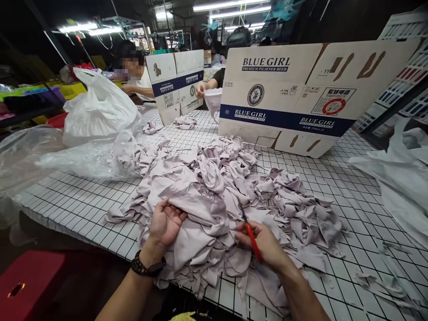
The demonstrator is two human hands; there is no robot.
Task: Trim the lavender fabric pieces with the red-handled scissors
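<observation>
A heap of pale lilac fabric pieces [200, 178] spreads over the table in front of me. My left hand [167, 221] is palm up at the near left of the heap, its fingers loosely spread and the fingertips against a cloth fold. Around its wrist is a dark beaded bracelet. My right hand [262, 243] grips a pair of red-handled scissors [253, 242], whose dark blades point up and away over the cloth. The blade tips lie over the fabric; whether they touch it I cannot tell.
Two Blue Girl cartons, one large [270, 96] and one smaller [182, 84], stand behind the heap. White plastic bags [100, 111] lie left and right on the grid-patterned table [83, 209]. Across it, a co-worker's hand [200, 89] holds lilac cloth; another person sits further left. A red stool [31, 278] stands lower left.
</observation>
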